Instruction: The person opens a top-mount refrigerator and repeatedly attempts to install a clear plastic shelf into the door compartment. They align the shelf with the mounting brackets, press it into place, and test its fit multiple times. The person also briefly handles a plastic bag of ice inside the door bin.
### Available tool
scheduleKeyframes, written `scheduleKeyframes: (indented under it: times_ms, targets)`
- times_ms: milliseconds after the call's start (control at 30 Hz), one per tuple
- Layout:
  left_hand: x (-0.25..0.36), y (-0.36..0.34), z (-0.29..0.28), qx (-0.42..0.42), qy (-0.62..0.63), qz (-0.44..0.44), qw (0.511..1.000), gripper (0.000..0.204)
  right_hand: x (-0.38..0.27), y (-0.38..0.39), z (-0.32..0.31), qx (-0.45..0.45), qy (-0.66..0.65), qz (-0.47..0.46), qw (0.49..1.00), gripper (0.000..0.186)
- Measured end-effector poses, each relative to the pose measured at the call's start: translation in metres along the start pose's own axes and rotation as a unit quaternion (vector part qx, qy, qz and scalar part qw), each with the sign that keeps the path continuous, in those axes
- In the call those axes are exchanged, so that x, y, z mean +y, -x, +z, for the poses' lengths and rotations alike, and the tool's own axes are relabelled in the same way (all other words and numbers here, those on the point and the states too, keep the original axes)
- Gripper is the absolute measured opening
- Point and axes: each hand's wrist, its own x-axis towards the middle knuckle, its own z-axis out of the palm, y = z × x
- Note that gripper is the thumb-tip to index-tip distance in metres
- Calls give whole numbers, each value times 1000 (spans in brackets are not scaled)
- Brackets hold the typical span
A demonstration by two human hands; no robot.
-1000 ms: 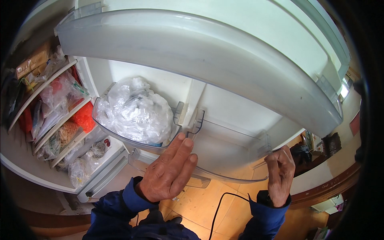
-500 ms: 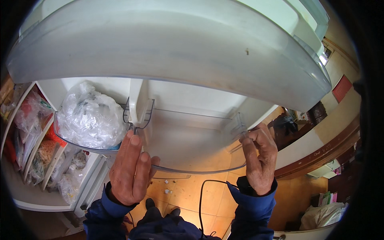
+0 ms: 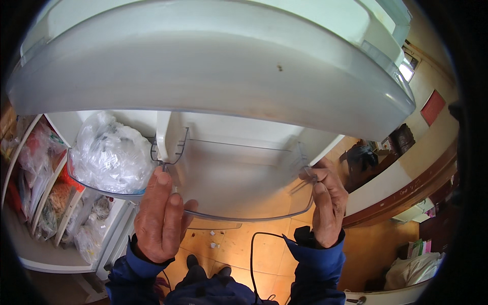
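Observation:
In the head view, my left hand (image 3: 161,218) grips the left end of an empty translucent door bin (image 3: 239,183), fingers pressed along its side near the white divider (image 3: 163,134). My right hand (image 3: 328,203) pinches the bin's right end, fingers curled round the rim. Just left of it, a smaller bin holds a bulky bundle of clear plastic bags (image 3: 109,157). Above both hangs a long, frosted curved bin (image 3: 213,66) on the open fridge door, with a small dark speck on its front.
Fridge shelves (image 3: 35,178) at the left hold bagged items. Below are orange floor tiles (image 3: 269,264), my feet and a black cable (image 3: 252,259). At the right are a wooden doorway edge (image 3: 401,198), dark objects (image 3: 361,160) and a pale bundle (image 3: 412,269).
My left hand has moved from resting near the divider to gripping the empty bin's left end. My right hand keeps its hold. The view has swung, so the fridge shelves sit further left.

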Motion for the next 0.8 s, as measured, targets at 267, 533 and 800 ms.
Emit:
scheduleKeyframes:
  times_ms: [267, 533, 800]
  targets:
    - [-3, 1, 3, 19, 16, 12, 1000, 86, 22, 15, 5, -5, -66, -6, 998, 64]
    - [3, 2, 4, 22, 14, 6, 1000, 64, 37, 32, 20, 31, -74, -7, 997, 103]
    - [0, 2, 2, 14, 33, -5, 999, 73, 32, 35, 23, 52, -100, 17, 993, 103]
